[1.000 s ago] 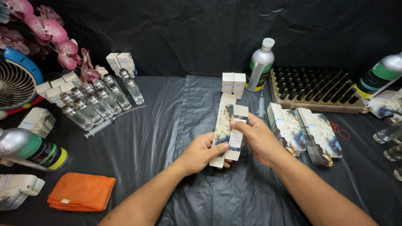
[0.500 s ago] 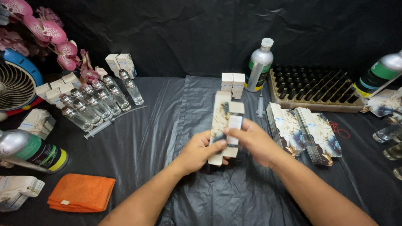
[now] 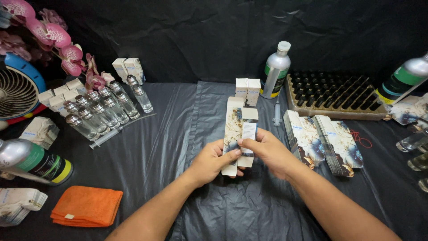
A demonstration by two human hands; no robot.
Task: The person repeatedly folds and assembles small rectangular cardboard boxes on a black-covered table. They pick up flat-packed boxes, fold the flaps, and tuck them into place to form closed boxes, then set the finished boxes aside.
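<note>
Held upright over the black sheet (image 3: 178, 134): a flat floral carton (image 3: 236, 129), clamped between left hand (image 3: 213, 163) and right hand (image 3: 269, 151), fingers closed on its lower half. Just right, stacked flat cartons (image 3: 323, 143); behind, two small boxes (image 3: 248, 89) and a silver bottle (image 3: 274, 71).

A crumpled black cloth backdrop (image 3: 187, 40) hangs behind the counter (image 3: 178, 134), which is covered in wrinkled black plastic sheeting. Light falls from above and leaves soft glints on the sheeting's folds, while the backdrop stays dark
</note>
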